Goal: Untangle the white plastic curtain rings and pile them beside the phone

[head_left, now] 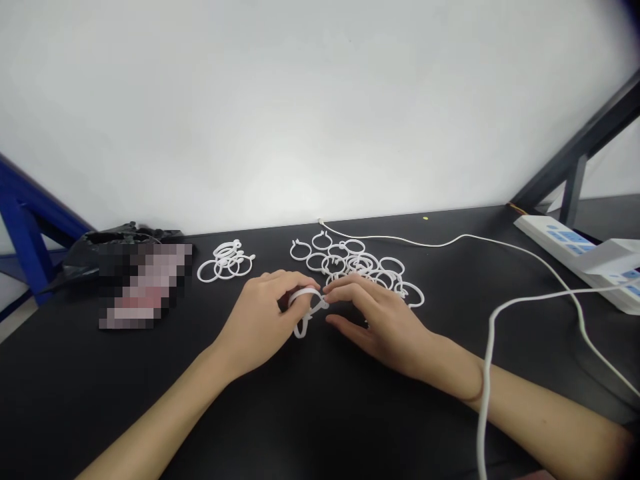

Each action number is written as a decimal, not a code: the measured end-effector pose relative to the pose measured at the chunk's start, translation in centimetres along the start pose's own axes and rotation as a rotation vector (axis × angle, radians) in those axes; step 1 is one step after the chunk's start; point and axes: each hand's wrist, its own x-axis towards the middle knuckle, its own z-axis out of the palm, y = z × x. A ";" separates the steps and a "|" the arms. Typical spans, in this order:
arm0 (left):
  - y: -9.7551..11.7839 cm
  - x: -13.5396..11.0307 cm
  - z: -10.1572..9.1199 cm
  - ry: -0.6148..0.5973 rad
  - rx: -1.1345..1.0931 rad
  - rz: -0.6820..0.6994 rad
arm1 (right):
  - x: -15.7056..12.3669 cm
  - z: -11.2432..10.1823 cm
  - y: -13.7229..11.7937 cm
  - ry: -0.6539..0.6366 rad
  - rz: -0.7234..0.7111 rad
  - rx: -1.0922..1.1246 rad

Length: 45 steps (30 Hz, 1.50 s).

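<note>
Both hands meet over a black table (300,413). My left hand (260,320) is curled, its fingers pinched on a white plastic ring (306,308) that hangs between the two hands. My right hand (380,317) touches the same ring with thumb and forefinger, its other fingers lying loosely spread over the near edge of a large pile of white rings (357,263). A smaller heap of white rings (227,261) lies to the left, behind my left hand.
A black bag (120,240) with a blurred patch lies at the far left. A white cable (490,320) runs across the right side and over my right forearm. A white power strip (580,257) sits at the right edge. A white wall stands behind the table.
</note>
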 end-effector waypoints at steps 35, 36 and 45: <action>-0.7 0.1 1.1 -0.212 0.039 0.094 | 0.1 -0.1 0.0 0.334 0.140 -0.045; -0.7 0.0 1.2 -0.203 0.072 0.130 | 0.1 -0.2 0.0 0.341 0.156 -0.048; -1.0 0.0 1.4 -0.061 0.360 0.303 | 0.3 -0.2 0.2 0.295 0.239 -0.072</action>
